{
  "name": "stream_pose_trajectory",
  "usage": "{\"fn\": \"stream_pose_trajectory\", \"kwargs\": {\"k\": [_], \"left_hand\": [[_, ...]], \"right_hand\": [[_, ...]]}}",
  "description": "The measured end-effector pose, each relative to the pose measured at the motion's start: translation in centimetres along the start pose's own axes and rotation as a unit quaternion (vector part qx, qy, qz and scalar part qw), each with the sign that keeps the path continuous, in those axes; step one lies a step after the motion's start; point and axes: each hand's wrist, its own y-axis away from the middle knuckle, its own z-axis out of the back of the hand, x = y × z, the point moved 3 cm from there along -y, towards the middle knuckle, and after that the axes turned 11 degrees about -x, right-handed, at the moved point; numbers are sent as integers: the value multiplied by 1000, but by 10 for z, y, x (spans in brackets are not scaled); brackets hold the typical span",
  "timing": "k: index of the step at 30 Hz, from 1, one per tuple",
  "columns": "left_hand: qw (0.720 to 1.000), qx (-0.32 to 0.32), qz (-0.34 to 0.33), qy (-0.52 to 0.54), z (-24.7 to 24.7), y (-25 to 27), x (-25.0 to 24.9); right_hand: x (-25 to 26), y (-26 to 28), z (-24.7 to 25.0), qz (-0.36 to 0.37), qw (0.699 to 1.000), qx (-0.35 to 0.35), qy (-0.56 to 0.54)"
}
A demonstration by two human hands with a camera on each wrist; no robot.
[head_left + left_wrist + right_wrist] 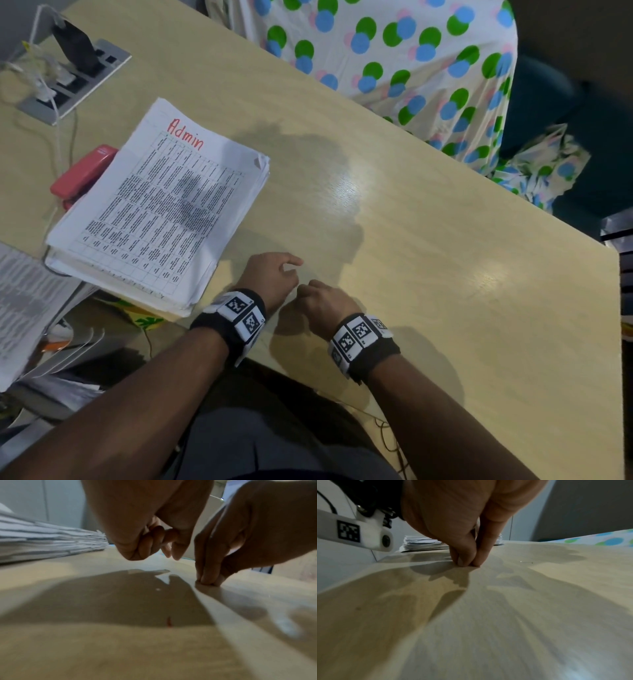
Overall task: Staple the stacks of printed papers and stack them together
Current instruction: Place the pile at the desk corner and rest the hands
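Observation:
A thick stack of printed papers [161, 212], with "Admin" written in red on the top sheet, lies on the left of the desk [411, 240]; its edge shows in the wrist views [42, 540] [423, 543]. A red stapler [82, 174] sits behind the stack, partly hidden by it. My left hand [291, 267] [154, 545] hovers just right of the stack, fingers curled and holding nothing. Beside it, my right hand [308, 291] [209, 580] [467, 562] presses its pinched fingertips onto the bare desk. Nothing shows between those fingertips.
A socket panel [75, 75] with a black plug and white cables sits at the far left corner. A dotted cloth [394, 58] hangs along the desk's far edge. More printed sheets [24, 308] lie off the desk at the left. A tiny glinting speck [521, 561] lies on the desk.

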Motion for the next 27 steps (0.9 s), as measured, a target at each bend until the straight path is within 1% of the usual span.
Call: {"fn": "stream_pose_trajectory", "kwargs": {"k": [3, 9, 11, 12, 13, 14, 15, 16, 17, 19, 20, 22, 24, 27], "left_hand": [[999, 31, -25, -31, -5, -1, 1], [993, 43, -52, -101, -5, -3, -2], [992, 42, -56, -104, -5, -2, -3], [992, 39, -59, -105, -5, -2, -3], [992, 34, -60, -104, -5, -1, -3], [993, 28, -57, -99, -4, -1, -1], [994, 23, -49, -91, -4, 0, 0], [995, 19, -42, -84, -3, 0, 2], [996, 16, -37, -78, -3, 0, 4], [997, 11, -39, -66, -2, 1, 7], [997, 11, -44, -61, -1, 1, 7], [996, 13, -56, -64, 0, 2, 7], [995, 15, -61, -83, 0, 3, 6], [993, 16, -65, -102, -1, 5, 3]], "right_hand": [[3, 2, 0, 22, 999, -46, 3], [3, 5, -4, 27, 994, -108, 8], [4, 7, -5, 10, 994, -105, -5], [2, 6, -7, -9, 996, -93, -10], [-4, 5, -9, -46, 997, -68, -17], [-11, 5, -10, -102, 992, -58, -43], [-20, 7, -8, -168, 981, -58, -83], [-30, 10, -7, -224, 962, -82, -133], [-40, 15, -5, -266, 941, -118, -171], [-57, 26, 1, -317, 907, -199, -193], [-63, 29, 4, -332, 897, -222, -189], [-72, 30, 7, -345, 890, -238, -177], [-76, 27, 8, -349, 892, -230, -175], [-74, 23, 8, -341, 902, -208, -163]]}}
